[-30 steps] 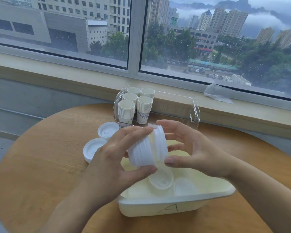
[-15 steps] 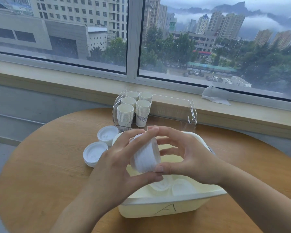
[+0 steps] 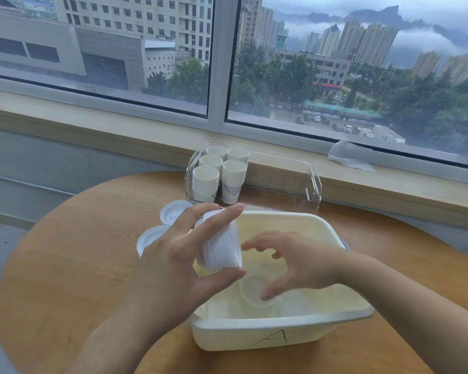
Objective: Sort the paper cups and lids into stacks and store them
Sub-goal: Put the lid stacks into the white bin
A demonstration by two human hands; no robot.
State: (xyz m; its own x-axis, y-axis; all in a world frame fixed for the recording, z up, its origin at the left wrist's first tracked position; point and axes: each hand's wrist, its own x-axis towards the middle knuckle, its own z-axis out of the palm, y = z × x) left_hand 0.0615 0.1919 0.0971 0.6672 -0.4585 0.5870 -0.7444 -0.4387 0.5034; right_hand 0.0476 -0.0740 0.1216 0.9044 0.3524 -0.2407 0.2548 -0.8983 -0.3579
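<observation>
Left hand (image 3: 173, 255): grips a stack of white lids (image 3: 220, 244), fingers over the top and thumb under it; the stack lies tilted on its side above the left end of the tub.
Right hand (image 3: 295, 261): blurred, fingers spread and loosely bent, holding nothing; it reaches down into the tub, thumb tip near a loose lid.
Tub (image 3: 281, 333): cream plastic, rectangular, on the desk in front of the person, an "A" drawn on its near wall.
Loose lids (image 3: 257, 290): at least two lie flat on the tub floor, side by side at the near end.
Lid stacks on desk (image 3: 173, 211): two short white stacks just left of the tub, one behind the other; the nearer one is partly hidden by the left hand.
Cups (image 3: 218, 174): five stacks of white paper cups, upright, packed in the left end of the clear tray.
Clear tray (image 3: 314, 184): acrylic, at the far edge of the desk, just behind the tub.
Desk (image 3: 65, 265): round, light wood.
Sill (image 3: 119, 125): runs under the window, a crumpled white tissue (image 3: 350, 157) on it at right.
</observation>
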